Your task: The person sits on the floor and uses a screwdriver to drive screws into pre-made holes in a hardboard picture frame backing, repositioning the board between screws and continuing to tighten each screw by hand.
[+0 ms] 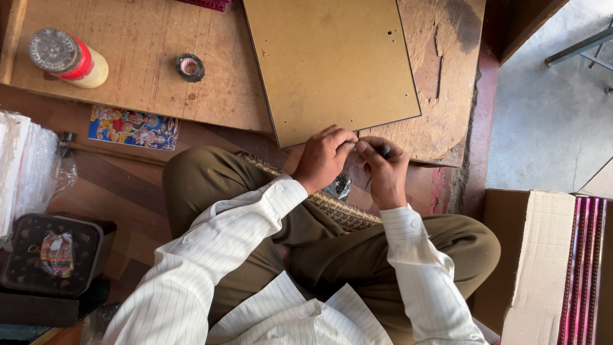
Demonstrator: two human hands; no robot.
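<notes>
My left hand [324, 157] and my right hand [383, 167] meet at the near edge of a flat brown board [332, 64] that lies on a low worn wooden table [153, 70]. The right hand's fingers are closed around a small dark tool [384, 150], only its tip showing. The left hand's fingertips pinch something tiny right beside it; what it is stays hidden. A small container of dark bits [340, 186] rests on my lap just below the hands. I sit cross-legged in brown trousers and a white striped shirt.
A glue bottle with a metal cap [67, 59] and a roll of black tape [189, 67] lie on the table's left. A colourful picture card [133, 127] lies by its edge. A dark tray [51, 254] sits at left, a cardboard box with pink strips [562, 268] at right.
</notes>
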